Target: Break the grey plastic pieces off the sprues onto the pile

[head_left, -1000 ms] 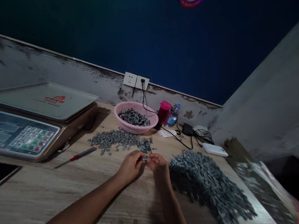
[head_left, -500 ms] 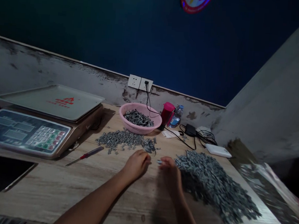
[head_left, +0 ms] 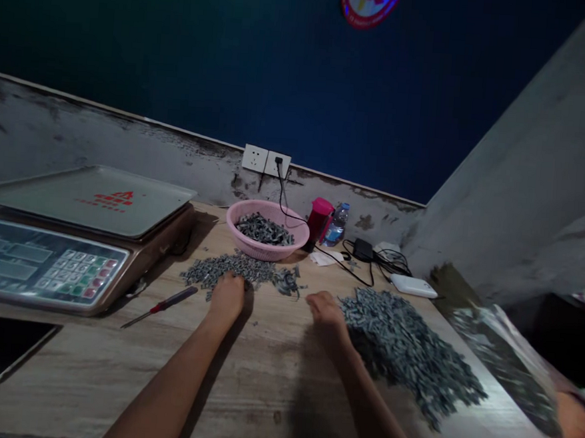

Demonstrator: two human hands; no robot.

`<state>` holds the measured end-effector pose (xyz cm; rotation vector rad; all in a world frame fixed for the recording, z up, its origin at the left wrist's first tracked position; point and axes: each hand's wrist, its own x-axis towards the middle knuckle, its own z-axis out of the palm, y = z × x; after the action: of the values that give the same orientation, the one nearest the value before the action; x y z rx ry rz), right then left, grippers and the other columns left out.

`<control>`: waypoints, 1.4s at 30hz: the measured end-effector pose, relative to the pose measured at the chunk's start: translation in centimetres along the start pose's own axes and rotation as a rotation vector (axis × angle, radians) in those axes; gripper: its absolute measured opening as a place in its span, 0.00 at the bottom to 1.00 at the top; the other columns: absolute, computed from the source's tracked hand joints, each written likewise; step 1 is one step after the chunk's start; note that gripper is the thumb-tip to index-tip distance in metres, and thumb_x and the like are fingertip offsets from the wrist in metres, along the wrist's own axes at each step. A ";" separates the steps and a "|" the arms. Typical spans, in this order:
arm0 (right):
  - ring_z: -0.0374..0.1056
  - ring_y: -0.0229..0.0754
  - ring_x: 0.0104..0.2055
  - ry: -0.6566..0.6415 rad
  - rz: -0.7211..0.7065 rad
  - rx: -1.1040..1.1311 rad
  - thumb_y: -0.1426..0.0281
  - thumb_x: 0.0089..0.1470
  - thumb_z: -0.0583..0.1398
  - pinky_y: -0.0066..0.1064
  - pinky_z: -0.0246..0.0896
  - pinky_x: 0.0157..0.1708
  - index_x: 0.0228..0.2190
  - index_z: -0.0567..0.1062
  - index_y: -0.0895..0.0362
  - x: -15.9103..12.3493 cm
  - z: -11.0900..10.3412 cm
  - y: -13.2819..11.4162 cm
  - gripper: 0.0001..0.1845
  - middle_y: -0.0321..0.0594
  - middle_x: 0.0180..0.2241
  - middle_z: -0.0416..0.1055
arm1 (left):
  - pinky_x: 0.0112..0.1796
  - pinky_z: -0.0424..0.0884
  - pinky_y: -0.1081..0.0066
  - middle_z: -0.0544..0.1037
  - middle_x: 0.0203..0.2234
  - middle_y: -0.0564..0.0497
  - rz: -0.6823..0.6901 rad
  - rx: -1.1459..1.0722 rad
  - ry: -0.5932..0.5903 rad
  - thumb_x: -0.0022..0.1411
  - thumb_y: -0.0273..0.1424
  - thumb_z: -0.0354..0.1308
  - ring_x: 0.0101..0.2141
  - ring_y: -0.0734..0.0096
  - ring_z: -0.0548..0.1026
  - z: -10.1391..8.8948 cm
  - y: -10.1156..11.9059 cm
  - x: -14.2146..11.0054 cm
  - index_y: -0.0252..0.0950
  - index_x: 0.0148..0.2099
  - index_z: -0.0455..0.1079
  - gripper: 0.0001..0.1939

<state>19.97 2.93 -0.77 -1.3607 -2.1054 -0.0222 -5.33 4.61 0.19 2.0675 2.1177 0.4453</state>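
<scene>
My left hand point(head_left: 229, 297) is over the near edge of a spread of small grey pieces point(head_left: 242, 266). Its fingers are curled down, and anything between them is hidden. Just left of the big heap of longer grey pieces point(head_left: 404, 343), my right hand point(head_left: 326, 315) hovers low over the wooden table point(head_left: 261, 383). The right fingers are bent and close together, pointing left; whatever they may hold does not show. Between the hands, a little farther back, lies a small clump of curved grey strips point(head_left: 287, 281).
A pink basket point(head_left: 265, 251) of grey strips stands behind the small pieces. To the left are a scale point(head_left: 87, 215), a screwdriver point(head_left: 166, 303) and a black tablet-like slab point(head_left: 2, 352). At the back are a pink-lidded jug point(head_left: 318, 219), bottle point(head_left: 337, 225), cables and a white box point(head_left: 413, 285).
My left hand has moved left, away from my right hand, to the small pieces. The small piece seen at my right fingertips no longer shows. The view has shifted slightly.
</scene>
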 end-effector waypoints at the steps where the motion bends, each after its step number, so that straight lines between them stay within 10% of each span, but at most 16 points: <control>1: 0.64 0.44 0.34 -0.058 0.045 0.032 0.80 0.45 0.52 0.33 0.59 0.37 0.30 0.74 0.58 0.8 1.2 -0.4 0.13 0.45 0.31 0.68 | 0.41 0.65 0.67 0.72 0.39 0.35 -0.002 0.001 -0.007 0.57 0.18 0.42 0.41 0.59 0.72 0.1 0.0 0.1 0.27 0.40 0.71 0.16; 7: 0.62 0.44 0.33 -0.134 0.188 0.259 0.82 0.37 0.56 0.35 0.57 0.38 0.18 0.71 0.58 3.8 3.1 0.1 0.09 0.43 0.26 0.67 | 0.41 0.65 0.71 0.72 0.41 0.37 0.011 -0.008 -0.045 0.57 0.17 0.42 0.40 0.64 0.73 0.0 -0.1 0.4 0.29 0.41 0.71 0.17; 13: 0.64 0.40 0.28 -0.095 0.273 0.522 0.66 0.49 0.56 0.30 0.59 0.28 0.27 0.70 0.56 2.8 3.4 -1.1 0.06 0.38 0.26 0.67 | 0.41 0.66 0.68 0.74 0.39 0.36 0.007 -0.006 -0.076 0.57 0.18 0.42 0.40 0.61 0.74 -0.4 -0.5 0.5 0.28 0.39 0.71 0.17; 21: 0.61 0.33 0.23 0.033 0.670 1.527 0.62 0.36 0.68 0.26 0.58 0.26 0.27 0.68 0.56 1.1 4.3 -4.6 0.17 0.32 0.22 0.65 | 0.39 0.66 0.65 0.77 0.33 0.36 0.004 -0.024 -0.106 0.56 0.21 0.47 0.39 0.56 0.75 -0.4 -0.9 0.6 0.29 0.37 0.71 0.12; 28: 0.59 0.32 0.23 0.016 0.739 1.582 0.65 0.36 0.69 0.24 0.58 0.26 0.27 0.69 0.57 0.6 3.1 -5.6 0.16 0.31 0.22 0.65 | 0.40 0.66 0.65 0.76 0.35 0.36 0.057 -0.125 -0.052 0.54 0.19 0.47 0.40 0.57 0.74 -0.2 -0.1 0.4 0.29 0.36 0.72 0.13; 35: 0.63 0.35 0.24 0.031 0.637 1.460 0.61 0.38 0.67 0.28 0.60 0.26 0.28 0.71 0.57 0.5 4.2 -5.5 0.16 0.35 0.24 0.69 | 0.31 0.67 0.72 0.76 0.24 0.49 -0.064 -1.262 -0.108 0.45 0.28 0.60 0.26 0.70 0.72 0.5 4.2 -1.4 0.32 0.33 0.73 0.10; 42: 0.65 0.37 0.25 0.051 0.646 1.401 0.60 0.39 0.66 0.30 0.61 0.27 0.28 0.71 0.57 0.3 4.4 -5.1 0.17 0.36 0.24 0.71 | 0.34 0.67 0.72 0.76 0.30 0.48 0.059 -1.418 -0.085 0.38 0.25 0.64 0.30 0.71 0.71 0.7 5.7 -2.5 0.33 0.28 0.76 0.09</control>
<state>13.49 2.22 -2.61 -0.9490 -0.9842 1.3565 0.39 2.21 1.05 1.1913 0.9958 1.3063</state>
